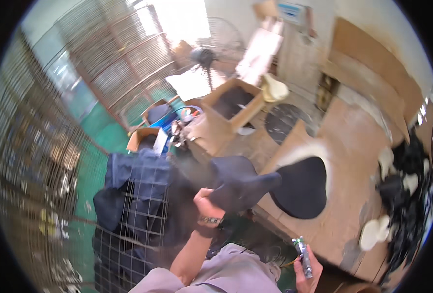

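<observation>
Head — hands (pixel 208 202) apart, left foremost

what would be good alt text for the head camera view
A person's left hand holds a dark navy, curved saddle-shaped piece while the right hand grips a shiny silver handheld tool. A near-black rounded panel lies on a brown workbench, with a heap of dark blue and black pieces at lower left.

Brown bench (pixel 346 141), worn. Near middle: dark pad (pixel 302 188) lying flat, whitish patch (pixel 327 155) around it. Far side: open box (pixel 250 113), cream form (pixel 275 89) just beside it, round dark disc (pixel 287 122) nearer. Right end: black heap (pixel 406 210), cream pieces (pixel 372 233) at its left edge.
</observation>
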`<action>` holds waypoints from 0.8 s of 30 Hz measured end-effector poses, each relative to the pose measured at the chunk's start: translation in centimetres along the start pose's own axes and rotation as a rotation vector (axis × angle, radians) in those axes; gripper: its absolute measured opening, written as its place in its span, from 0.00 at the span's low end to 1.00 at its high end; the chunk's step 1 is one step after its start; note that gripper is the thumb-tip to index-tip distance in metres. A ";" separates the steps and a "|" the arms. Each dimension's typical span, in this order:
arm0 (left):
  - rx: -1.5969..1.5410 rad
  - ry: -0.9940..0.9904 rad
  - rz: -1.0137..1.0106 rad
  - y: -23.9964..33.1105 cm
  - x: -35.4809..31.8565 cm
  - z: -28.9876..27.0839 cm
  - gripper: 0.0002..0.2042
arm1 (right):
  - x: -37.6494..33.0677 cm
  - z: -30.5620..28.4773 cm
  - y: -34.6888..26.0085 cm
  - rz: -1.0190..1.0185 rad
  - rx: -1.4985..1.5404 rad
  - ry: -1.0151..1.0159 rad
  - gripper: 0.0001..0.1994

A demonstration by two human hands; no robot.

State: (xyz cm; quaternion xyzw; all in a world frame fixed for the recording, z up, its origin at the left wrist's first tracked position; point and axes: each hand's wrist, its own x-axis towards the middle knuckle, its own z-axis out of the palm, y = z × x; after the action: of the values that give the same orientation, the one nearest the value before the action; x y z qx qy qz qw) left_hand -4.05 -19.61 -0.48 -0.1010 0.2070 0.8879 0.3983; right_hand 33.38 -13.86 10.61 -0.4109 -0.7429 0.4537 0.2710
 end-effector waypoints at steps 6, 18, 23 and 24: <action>-0.208 0.095 0.446 12.4 -12.0 -4.5 0.13 | 2.4 4.8 -3.4 -0.188 -0.155 -0.427 0.22; -0.164 0.325 1.081 41.4 -24.0 -20.0 0.20 | 6.0 16.0 -11.0 -0.085 -0.418 -0.905 0.26; -0.258 0.638 1.424 49.4 -31.4 -30.0 0.15 | 5.9 19.9 -11.4 -0.157 -0.330 -0.888 0.26; -0.328 0.734 1.457 49.6 -32.1 -31.2 0.16 | 5.7 20.5 -11.8 -0.118 -0.363 -0.886 0.26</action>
State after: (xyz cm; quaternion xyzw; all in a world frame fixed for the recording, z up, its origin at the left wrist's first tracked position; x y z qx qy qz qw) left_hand -19.53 -84.58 -3.12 -0.2817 0.2052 0.8528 -0.3889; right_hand 10.27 -21.19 12.36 -0.1758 -0.8760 0.4321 -0.1222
